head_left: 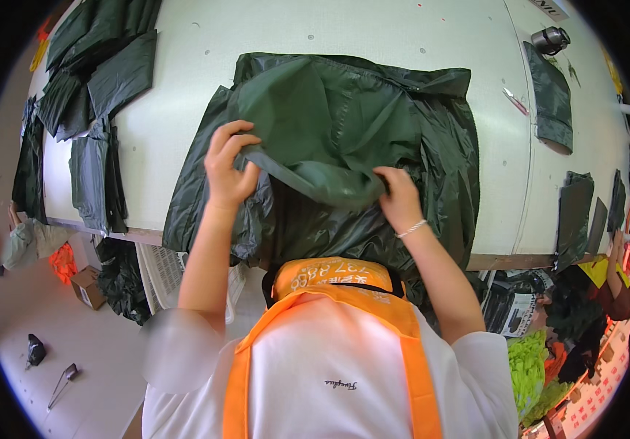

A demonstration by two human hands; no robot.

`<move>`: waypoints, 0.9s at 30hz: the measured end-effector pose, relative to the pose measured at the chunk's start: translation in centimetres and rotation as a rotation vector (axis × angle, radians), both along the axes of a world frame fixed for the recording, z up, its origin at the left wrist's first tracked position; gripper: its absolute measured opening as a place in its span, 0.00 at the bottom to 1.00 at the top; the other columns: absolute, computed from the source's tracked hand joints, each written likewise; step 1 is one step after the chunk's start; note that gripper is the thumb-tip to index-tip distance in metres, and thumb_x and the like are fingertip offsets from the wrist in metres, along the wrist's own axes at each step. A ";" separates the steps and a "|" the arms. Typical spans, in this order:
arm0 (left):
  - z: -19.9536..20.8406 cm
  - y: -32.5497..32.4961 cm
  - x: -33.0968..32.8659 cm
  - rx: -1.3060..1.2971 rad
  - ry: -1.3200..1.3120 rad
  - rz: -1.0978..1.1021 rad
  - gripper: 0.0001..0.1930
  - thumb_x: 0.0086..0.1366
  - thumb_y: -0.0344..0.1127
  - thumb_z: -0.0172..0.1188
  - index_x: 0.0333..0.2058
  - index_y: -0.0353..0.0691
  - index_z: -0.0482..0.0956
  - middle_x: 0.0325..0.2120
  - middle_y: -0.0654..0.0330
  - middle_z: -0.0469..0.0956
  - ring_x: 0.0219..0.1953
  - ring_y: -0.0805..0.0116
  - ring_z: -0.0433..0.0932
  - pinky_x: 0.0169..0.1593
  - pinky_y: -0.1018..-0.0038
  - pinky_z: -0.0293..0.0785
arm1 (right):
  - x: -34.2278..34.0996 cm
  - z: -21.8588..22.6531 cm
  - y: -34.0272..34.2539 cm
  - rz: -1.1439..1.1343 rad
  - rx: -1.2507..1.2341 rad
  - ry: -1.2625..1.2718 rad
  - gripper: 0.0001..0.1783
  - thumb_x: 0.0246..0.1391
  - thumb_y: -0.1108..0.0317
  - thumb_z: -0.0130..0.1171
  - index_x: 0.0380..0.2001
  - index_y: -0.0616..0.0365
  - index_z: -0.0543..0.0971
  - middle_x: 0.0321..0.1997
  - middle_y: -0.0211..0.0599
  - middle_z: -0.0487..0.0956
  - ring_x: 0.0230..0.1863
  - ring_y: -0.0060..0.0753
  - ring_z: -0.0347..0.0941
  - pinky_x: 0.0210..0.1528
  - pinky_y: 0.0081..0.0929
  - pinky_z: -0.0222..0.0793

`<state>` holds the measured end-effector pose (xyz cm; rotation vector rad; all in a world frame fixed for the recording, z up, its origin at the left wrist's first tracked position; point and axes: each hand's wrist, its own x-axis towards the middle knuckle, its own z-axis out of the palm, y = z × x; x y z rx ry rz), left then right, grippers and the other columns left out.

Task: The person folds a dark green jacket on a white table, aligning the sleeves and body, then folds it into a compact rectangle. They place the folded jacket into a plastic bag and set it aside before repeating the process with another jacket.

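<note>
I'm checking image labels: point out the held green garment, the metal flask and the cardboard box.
Green garment (344, 128): head view, on its upper panel.
Metal flask (547, 41): head view, on its body.
Cardboard box (89, 281): head view, on its brown surface.

Open table (198, 36) lies beyond the garment (450, 161) and in lanes either side; bundles (121, 77) bound the left lane; snips (515, 102) and flask (547, 41) obstruct the right; raised cloth (329, 183) bars the gap between left hand (231, 172) and right hand (400, 199).
</note>
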<state>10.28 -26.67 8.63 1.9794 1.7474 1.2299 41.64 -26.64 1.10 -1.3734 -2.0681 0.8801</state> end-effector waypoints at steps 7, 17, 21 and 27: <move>-2.4 0.6 -6.4 -0.161 0.305 0.082 0.17 0.41 0.38 0.72 0.16 0.33 0.72 0.26 0.58 0.74 0.32 0.59 0.73 0.37 0.65 0.68 | 8.8 12.9 6.0 0.119 0.333 -0.067 0.09 0.40 0.76 0.66 0.25 0.61 0.76 0.29 0.36 0.74 0.32 0.41 0.70 0.34 0.31 0.67; -4.1 -3.5 11.5 -0.102 0.293 -0.441 0.17 0.47 0.41 0.68 0.34 0.41 0.78 0.36 0.59 0.74 0.43 0.58 0.72 0.46 0.64 0.67 | 10.1 3.9 8.5 -0.099 -0.147 -0.093 0.12 0.55 0.66 0.57 0.25 0.65 0.73 0.25 0.40 0.70 0.30 0.41 0.67 0.34 0.31 0.63; -8.5 -3.5 12.7 -0.271 0.311 -0.415 0.24 0.49 0.40 0.67 0.44 0.39 0.73 0.45 0.56 0.70 0.48 0.55 0.70 0.51 0.63 0.66 | 10.3 4.2 9.0 -0.099 -0.113 -0.117 0.12 0.56 0.65 0.57 0.26 0.65 0.74 0.25 0.39 0.69 0.30 0.40 0.67 0.34 0.31 0.63; -9.1 -2.7 11.9 -0.316 0.043 -0.426 0.17 0.53 0.35 0.64 0.42 0.38 0.75 0.39 0.54 0.74 0.43 0.53 0.72 0.48 0.63 0.68 | 11.1 5.1 10.7 -0.113 -0.052 -0.079 0.12 0.54 0.66 0.58 0.24 0.65 0.74 0.24 0.40 0.70 0.29 0.40 0.67 0.33 0.31 0.63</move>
